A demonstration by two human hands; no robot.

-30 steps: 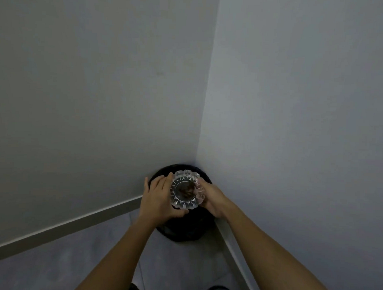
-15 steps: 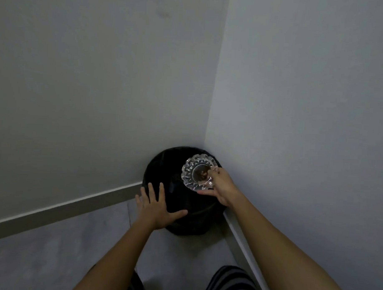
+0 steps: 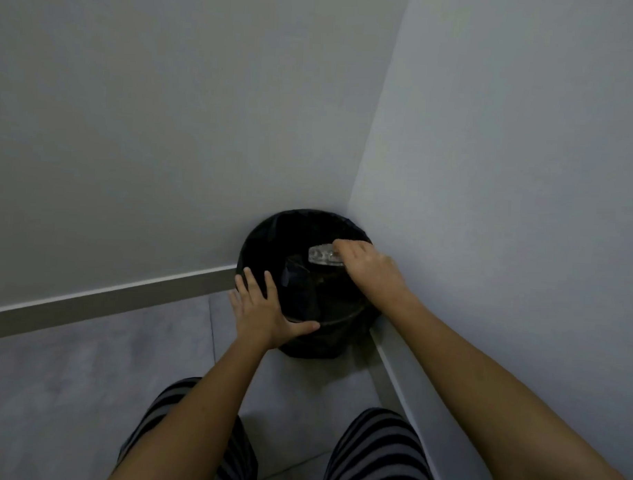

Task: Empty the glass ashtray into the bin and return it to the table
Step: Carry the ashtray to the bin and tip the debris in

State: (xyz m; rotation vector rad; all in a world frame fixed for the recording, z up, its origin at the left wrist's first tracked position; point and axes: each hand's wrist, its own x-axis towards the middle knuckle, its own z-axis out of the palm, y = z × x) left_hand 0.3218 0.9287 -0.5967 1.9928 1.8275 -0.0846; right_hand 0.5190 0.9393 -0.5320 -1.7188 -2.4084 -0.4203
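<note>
A black bin (image 3: 306, 275) lined with a dark bag stands in the corner where two pale walls (image 3: 168, 127) meet, on a grey tiled floor (image 3: 88, 375). The right hand (image 3: 371, 270) reaches over the bin's mouth and holds the glass ashtray (image 3: 323, 257) at its right end, fingers (image 3: 343, 246) curled over the rim and pinching it. The ashtray sits directly above the opening, toward its far right side, and shows edge-on as a flat band, so it appears tipped steeply or turned over; whether its hollow faces down I cannot tell for sure. Its long line runs left to right, stretching leftward from the gripping fingers.

The left hand (image 3: 266, 310) rests flat on the near left rim of the bin, fingers spread and the thumb lying along the edge, steadying it; it holds nothing. It is well apart from the ashtray, so the right hand alone carries the glass.

I judge the emptying to be under way. Whether anything is falling or left inside is too dark to see. No bench is in view, so the return has not yet begun. Striped trouser legs (image 3: 379, 454) show below.
</note>
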